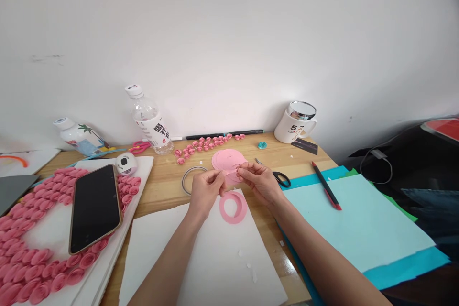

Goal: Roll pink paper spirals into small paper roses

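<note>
My left hand and my right hand meet over the wooden desk, both pinching a pink paper strip between fingertips. A coiled pink paper spiral lies just below them on a white sheet. Flat pink paper discs sit right behind the hands. A row of small rolled pink paper roses lies further back.
A white board covered with pink roses, with a phone on it, fills the left. Two bottles, a mug, black scissors, a red pencil, a metal ring and light blue paper surround the hands.
</note>
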Demonstrator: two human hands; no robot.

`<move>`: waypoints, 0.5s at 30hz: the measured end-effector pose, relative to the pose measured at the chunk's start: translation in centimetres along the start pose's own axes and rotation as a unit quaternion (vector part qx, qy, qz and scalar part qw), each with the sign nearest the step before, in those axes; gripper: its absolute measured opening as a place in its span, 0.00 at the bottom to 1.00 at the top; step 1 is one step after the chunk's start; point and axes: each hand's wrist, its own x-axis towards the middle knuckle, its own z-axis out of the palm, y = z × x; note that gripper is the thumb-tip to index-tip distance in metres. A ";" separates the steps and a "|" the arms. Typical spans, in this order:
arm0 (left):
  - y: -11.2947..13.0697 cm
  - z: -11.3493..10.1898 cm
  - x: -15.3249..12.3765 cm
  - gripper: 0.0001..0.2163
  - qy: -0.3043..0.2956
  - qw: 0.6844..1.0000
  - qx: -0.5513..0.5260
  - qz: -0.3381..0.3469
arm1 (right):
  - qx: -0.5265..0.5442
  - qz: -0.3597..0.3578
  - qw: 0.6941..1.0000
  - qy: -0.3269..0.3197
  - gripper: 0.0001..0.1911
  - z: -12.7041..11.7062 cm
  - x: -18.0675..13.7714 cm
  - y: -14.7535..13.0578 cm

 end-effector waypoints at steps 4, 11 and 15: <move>0.0 -0.1 0.0 0.15 -0.019 1.000 0.005 0.007 | -0.005 -0.006 1.000 -0.004 0.08 0.0 0.0 0.0; 0.0 -0.1 0.1 0.15 0.006 1.000 -0.012 -0.005 | 0.000 0.002 1.000 -0.007 0.09 0.2 0.0 0.0; 0.1 -0.1 0.1 0.14 0.004 1.000 -0.013 -0.003 | -0.003 0.004 1.000 -0.006 0.10 0.1 0.0 0.1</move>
